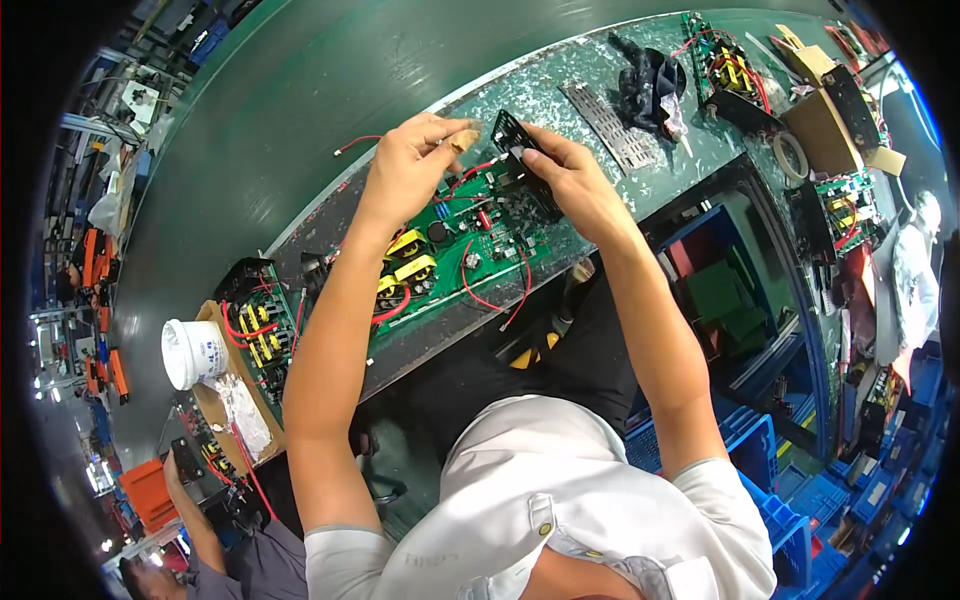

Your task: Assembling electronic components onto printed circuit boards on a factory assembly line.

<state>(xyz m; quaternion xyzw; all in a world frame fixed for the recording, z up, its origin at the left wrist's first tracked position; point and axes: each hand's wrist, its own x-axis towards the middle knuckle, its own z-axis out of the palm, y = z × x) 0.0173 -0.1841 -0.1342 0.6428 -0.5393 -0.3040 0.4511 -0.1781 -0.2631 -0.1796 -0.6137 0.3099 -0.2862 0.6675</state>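
Note:
My left hand (402, 172) is closed in a pinch on a small tan piece (464, 140), which could be card or folded tape; I cannot tell which. My right hand (582, 188) grips a black slotted end plate (508, 131), tilted up, with the thumb pressed on its face. Both hands are over the far right part of a long green circuit board (492, 240) lying on the bench. Yellow-wrapped transformers (413, 268) and red wires (475, 297) stand out on the board. My left forearm covers part of it.
A grey perforated metal strip (608, 128) and a black cloth (648, 85) lie right of my hands. Further right are a tape roll (790, 157) and a cardboard box (822, 133). At left, a white tub (194, 354) stands by another board (258, 325). A co-worker (235, 560) sits lower left.

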